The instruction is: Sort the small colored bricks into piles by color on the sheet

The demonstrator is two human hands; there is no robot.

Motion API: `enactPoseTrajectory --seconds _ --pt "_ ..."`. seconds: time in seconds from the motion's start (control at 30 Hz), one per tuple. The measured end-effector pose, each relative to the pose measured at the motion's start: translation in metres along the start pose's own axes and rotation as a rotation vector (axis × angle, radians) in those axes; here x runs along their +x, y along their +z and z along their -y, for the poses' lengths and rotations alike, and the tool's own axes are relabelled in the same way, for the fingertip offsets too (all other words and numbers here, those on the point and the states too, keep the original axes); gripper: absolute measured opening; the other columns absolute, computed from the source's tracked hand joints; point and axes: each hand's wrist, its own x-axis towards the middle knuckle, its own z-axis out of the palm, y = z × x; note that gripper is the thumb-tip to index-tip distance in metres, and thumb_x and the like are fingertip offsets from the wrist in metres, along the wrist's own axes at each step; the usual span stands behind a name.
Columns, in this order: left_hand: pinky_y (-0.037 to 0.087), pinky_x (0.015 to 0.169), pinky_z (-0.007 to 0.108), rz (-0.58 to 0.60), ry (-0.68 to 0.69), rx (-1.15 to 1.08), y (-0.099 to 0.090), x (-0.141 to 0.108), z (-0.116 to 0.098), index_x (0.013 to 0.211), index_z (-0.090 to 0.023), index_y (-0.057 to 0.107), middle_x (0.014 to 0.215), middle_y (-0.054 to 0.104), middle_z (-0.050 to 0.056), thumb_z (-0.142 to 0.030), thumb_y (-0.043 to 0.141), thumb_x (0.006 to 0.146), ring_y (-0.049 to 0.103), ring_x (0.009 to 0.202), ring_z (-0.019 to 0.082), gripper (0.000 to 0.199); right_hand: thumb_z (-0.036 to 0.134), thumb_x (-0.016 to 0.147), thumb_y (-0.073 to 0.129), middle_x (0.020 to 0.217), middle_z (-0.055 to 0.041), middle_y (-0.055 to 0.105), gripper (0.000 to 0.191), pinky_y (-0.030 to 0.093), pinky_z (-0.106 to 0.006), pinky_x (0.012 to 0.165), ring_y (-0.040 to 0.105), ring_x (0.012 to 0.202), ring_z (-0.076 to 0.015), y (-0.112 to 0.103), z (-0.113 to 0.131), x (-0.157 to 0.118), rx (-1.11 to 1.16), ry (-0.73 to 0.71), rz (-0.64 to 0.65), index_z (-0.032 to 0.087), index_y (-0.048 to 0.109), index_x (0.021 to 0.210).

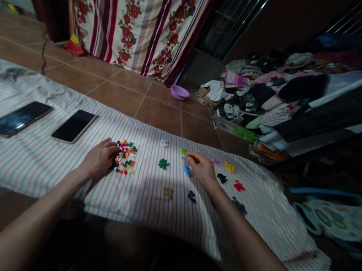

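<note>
On a long surface covered with a white cloth striped in pink and grey (pixel 145 202), small bright pieces lie in separate groups between and around two bare hands. The left hand (pixel 100 157) rests at the left edge of a loose spread of tiny multicoloured pieces (pixel 126 158), red, orange, yellow, green, white and blue mixed together. Its fingers are curled, their tips at the outermost pieces; whether they grip one, I cannot tell.

The right hand (pixel 203 168) reaches in from the right, its thumb and forefinger brought close together just beside a small lime-green cluster (pixel 183 151). Whether a piece is pinched between them is too small to tell. Just below these fingers lies a bright blue cluster (pixel 187 170).

Between the hands, nearer the mixed spread, are a small white cluster (pixel 164 143), a dark green cluster (pixel 164 164) and a tan cluster (pixel 167 191). A dark purple-blue cluster (pixel 192 196) lies below the right hand. Past that hand are a pinkish-purple cluster (pixel 215 161), a yellow cluster (pixel 229 166), a black cluster (pixel 221 178), a red cluster (pixel 239 186) and a dark grey-green cluster (pixel 239 206), near the forearm.

Left of the left hand, two dark-screened phones (pixel 74 126) lie flat, apart. Beyond the cloth, a round purple plastic basin (pixel 179 92) sits on the brown tiled floor (pixel 123 90).
</note>
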Motion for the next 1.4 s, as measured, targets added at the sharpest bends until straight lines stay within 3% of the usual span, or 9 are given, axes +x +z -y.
enactPoseTrajectory --seconds 0.27,0.43,0.6,0.87,1.4 --pt "0.041 0.111 0.047 0.017 0.008 -0.037 -0.004 0.000 -0.003 0.099 -0.022 0.071 0.106 0.071 0.006 -0.011 0.039 0.081 0.062 0.108 0.021 0.039 0.023 0.085 0.053 0.086 -0.0042 0.070 0.023 0.048 -0.029 0.075 0.063 0.081 -0.0167 0.061 0.069 -0.017 0.111 -0.203 0.230 0.022 0.073 0.094" --pt "0.038 0.113 0.046 0.014 0.058 -0.035 -0.001 0.001 -0.001 0.098 -0.020 0.070 0.107 0.071 0.007 -0.011 0.037 0.082 0.064 0.103 0.019 0.038 0.017 0.085 0.055 0.089 -0.0038 0.070 0.022 0.047 -0.030 0.081 0.062 0.085 -0.0172 0.094 0.093 -0.018 0.082 -0.289 0.305 0.023 0.073 0.096" --pt "0.039 0.112 0.047 0.007 0.074 -0.035 0.002 0.001 0.001 0.094 -0.021 0.070 0.105 0.072 0.005 -0.009 0.037 0.082 0.066 0.099 0.018 0.036 0.014 0.083 0.057 0.094 -0.0049 0.069 0.024 0.046 -0.031 0.083 0.060 0.087 -0.0182 0.113 0.106 -0.017 0.007 -0.316 0.368 0.022 0.072 0.100" --pt "0.036 0.115 0.044 0.004 0.088 -0.056 0.002 0.002 0.001 0.092 -0.020 0.068 0.102 0.072 0.005 -0.011 0.037 0.084 0.066 0.099 0.016 0.033 0.017 0.084 0.057 0.092 -0.0052 0.066 0.016 0.044 -0.033 0.086 0.058 0.091 -0.0196 0.125 0.107 -0.020 -0.071 -0.282 0.378 0.021 0.070 0.093" --pt "0.035 0.115 0.048 0.002 0.113 -0.046 0.005 0.004 0.003 0.095 -0.018 0.068 0.103 0.072 0.007 -0.017 0.037 0.086 0.067 0.098 0.019 0.033 0.009 0.076 0.055 0.080 0.0000 0.061 0.014 0.043 -0.027 0.077 0.056 0.076 -0.0143 0.119 0.107 -0.023 0.104 -0.251 0.327 0.020 0.058 0.083"
